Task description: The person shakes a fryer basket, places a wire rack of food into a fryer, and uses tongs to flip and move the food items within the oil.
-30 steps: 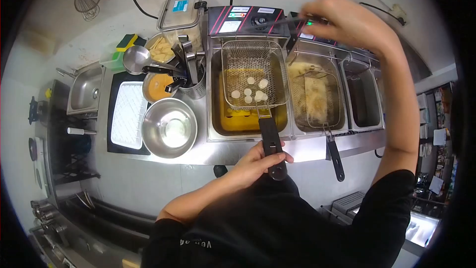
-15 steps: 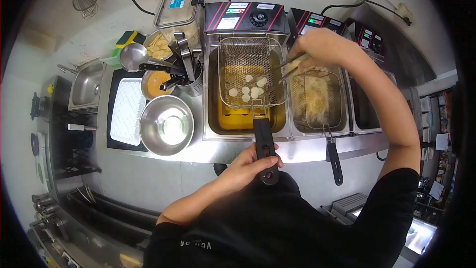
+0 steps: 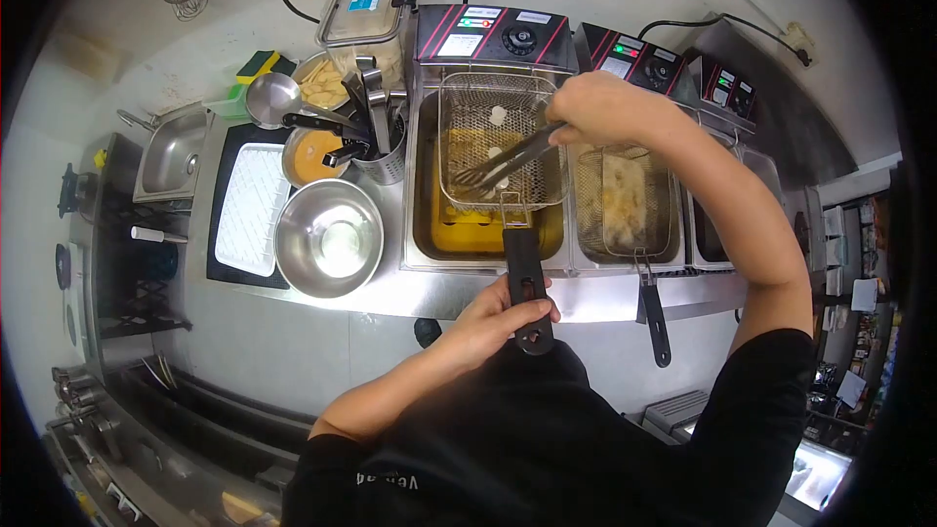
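Observation:
My left hand (image 3: 496,317) is closed round the black handle of a wire fryer basket (image 3: 468,88), which is held above a fryer vat of yellow oil (image 3: 478,237). In my right hand (image 3: 595,109) is a pair of dark tongs (image 3: 522,154), reaching down into that basket from the right. Their ends are near its lower left corner, low among the mesh. A few small white round pieces (image 3: 498,115) show inside; the tongs may hide others. On the right, a second fryer basket (image 3: 656,176) sits in bubbling oil with a pale, foamy block of food in it.
To the left stand a steel bowl (image 3: 330,242), a white tray (image 3: 252,210), a utensil holder (image 3: 384,166), a bowl of orange liquid (image 3: 314,158) and a lidded clear container (image 3: 366,15). A sink (image 3: 176,161) lies further left. The second basket's handle (image 3: 655,327) juts over the counter edge.
My right hand has moved left and slightly down, sweeping the tongs to the basket's lower left. The white pieces have shifted, with one now further back. My left hand keeps its grip.

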Available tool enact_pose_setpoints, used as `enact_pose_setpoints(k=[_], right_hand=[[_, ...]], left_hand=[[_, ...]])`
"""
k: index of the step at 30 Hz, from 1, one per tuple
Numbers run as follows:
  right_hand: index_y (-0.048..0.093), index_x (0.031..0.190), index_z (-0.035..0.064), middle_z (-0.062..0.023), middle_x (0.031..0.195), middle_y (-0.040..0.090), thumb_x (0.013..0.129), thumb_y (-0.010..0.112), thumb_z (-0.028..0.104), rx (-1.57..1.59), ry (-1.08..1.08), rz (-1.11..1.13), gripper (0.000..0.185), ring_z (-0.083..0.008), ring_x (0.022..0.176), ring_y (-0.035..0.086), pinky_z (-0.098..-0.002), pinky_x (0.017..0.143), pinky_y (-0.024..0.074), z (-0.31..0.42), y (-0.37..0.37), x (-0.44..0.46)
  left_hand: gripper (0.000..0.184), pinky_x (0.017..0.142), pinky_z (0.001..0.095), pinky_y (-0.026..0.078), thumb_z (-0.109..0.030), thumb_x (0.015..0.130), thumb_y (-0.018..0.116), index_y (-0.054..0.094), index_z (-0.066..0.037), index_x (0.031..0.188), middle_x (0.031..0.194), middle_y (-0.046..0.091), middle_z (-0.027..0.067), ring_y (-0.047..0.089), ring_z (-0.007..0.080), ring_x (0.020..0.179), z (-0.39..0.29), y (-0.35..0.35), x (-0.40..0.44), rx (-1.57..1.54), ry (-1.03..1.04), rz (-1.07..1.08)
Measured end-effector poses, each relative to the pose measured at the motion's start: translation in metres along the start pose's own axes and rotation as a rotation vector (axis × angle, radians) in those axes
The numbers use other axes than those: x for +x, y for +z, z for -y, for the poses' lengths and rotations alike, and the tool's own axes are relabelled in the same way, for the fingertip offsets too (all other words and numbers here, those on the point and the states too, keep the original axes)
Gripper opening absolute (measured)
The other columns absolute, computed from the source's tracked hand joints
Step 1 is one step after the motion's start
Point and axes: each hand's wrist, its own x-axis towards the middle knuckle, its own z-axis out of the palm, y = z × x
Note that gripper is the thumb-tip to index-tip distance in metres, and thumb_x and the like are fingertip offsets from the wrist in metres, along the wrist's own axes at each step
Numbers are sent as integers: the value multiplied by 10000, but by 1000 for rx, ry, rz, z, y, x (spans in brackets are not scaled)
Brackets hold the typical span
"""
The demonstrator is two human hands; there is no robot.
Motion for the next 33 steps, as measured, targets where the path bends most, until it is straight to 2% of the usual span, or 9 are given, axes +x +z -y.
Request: enact_pose_setpoints(k=[5, 8, 14, 16, 22, 26, 28, 32, 33], right_hand=[[678, 846, 32, -180, 798, 652, 781, 665, 305, -153, 166, -154, 281, -344, 806, 639, -436, 707, 515, -23, -10, -10], [682, 845, 40, -179, 785, 655, 764, 666, 275, -72, 41, -143, 250, -342, 791, 644, -433, 693, 520, -21, -2, -27], [684, 843, 48, -173, 760, 656, 751, 656, 264, -128, 147, -20, 236, -343, 765, 648, -429, 699, 525, -19, 12, -34], [686, 829, 47, -175, 771, 657, 745, 648, 245, -187, 218, -140, 219, -332, 784, 649, -424, 702, 527, -20, 4, -41], [667, 791, 24, -169, 758, 646, 768, 648, 245, -228, 262, -256, 223, -330, 760, 641, -433, 686, 511, -17, 9, -48], [687, 788, 49, -165, 749, 651, 711, 651, 205, -318, 298, -207, 178, -321, 736, 655, -413, 662, 533, -8, 28, -40], [686, 779, 48, -153, 744, 653, 706, 653, 190, -276, 176, -228, 162, -317, 711, 657, -414, 643, 533, -4, 27, -46], [644, 769, 25, -137, 758, 645, 760, 672, 236, -237, 274, -177, 213, -319, 763, 638, -422, 684, 515, 2, 4, -58], [643, 785, 23, -135, 755, 645, 762, 672, 237, -255, 285, -266, 217, -320, 763, 638, -422, 683, 515, 0, 3, -60]], left_hand=[[353, 755, 260, 442, -205, 905, 598, 472, -31, 1186, 935, 627, 57, 560, 121, 910, 0, 0, -1, -9, -5, 2], [349, 752, 259, 443, -208, 907, 597, 474, -33, 1183, 930, 627, 55, 562, 120, 900, 2, 0, 0, -21, 5, 4], [347, 726, 249, 442, -238, 921, 581, 476, -41, 1187, 919, 628, 52, 561, 104, 869, 1, 3, -1, -27, 10, -11], [345, 719, 245, 440, -251, 928, 571, 477, -46, 1188, 918, 628, 51, 560, 99, 865, 1, 4, -2, -20, 6, -23], [332, 712, 233, 440, -296, 948, 540, 495, -61, 1178, 915, 622, 43, 562, 91, 850, 5, 4, -3, -38, -5, -37], [330, 723, 236, 446, -311, 956, 525, 498, -64, 1174, 915, 621, 42, 565, 92, 851, 5, 2, -3, 12, -9, -48], [334, 728, 240, 449, -318, 958, 519, 498, -66, 1177, 916, 621, 42, 567, 92, 852, 8, -2, -2, 37, 1, -35], [349, 719, 238, 460, -336, 959, 514, 500, -66, 1180, 907, 621, 35, 577, 93, 848, 9, -2, -4, 41, -21, -50], [355, 693, 234, 466, -340, 958, 514, 500, -66, 1183, 903, 620, 33, 581, 91, 844, 8, 0, -5, 18, -9, -53]])
